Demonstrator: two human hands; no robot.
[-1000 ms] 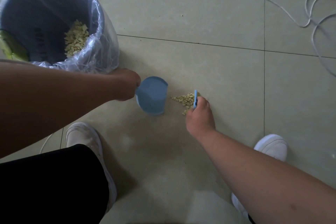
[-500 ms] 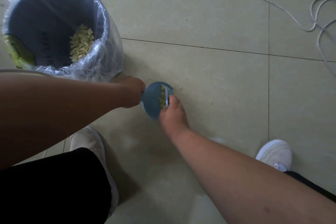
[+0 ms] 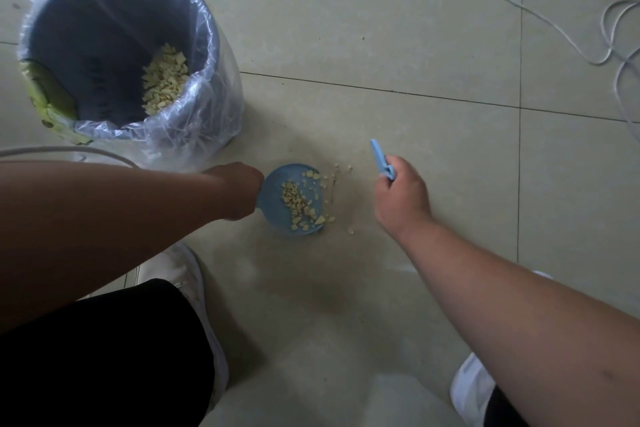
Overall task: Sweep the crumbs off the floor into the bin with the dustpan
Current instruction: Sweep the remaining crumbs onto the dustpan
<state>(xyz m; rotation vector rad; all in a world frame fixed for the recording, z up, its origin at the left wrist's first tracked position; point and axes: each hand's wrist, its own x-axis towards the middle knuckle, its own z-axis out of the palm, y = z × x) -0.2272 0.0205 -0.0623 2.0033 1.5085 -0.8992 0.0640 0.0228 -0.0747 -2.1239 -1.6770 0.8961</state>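
Note:
A small blue dustpan (image 3: 277, 218) lies on the tiled floor, its handle gripped by my left hand (image 3: 235, 189). Pale yellow crumbs (image 3: 300, 206) are piled inside the pan. A few loose crumbs (image 3: 341, 170) lie on the floor just past its open edge. My right hand (image 3: 401, 198) holds a small blue brush (image 3: 381, 158) raised to the right of the pan, apart from it. The grey bin (image 3: 207, 45) with a clear plastic liner stands behind my left arm, with more crumbs at its bottom.
A white cable (image 3: 554, 24) loops across the floor at the upper right. My two white shoes (image 3: 187, 274) (image 3: 471, 388) stand on the tiles below the hands. A green packet (image 3: 48, 97) sits against the bin's left inner side.
The brush swept the crumb pile leftward into the dustpan, then my right hand drew it back to the right and lifted it. The pan now holds the crumbs.

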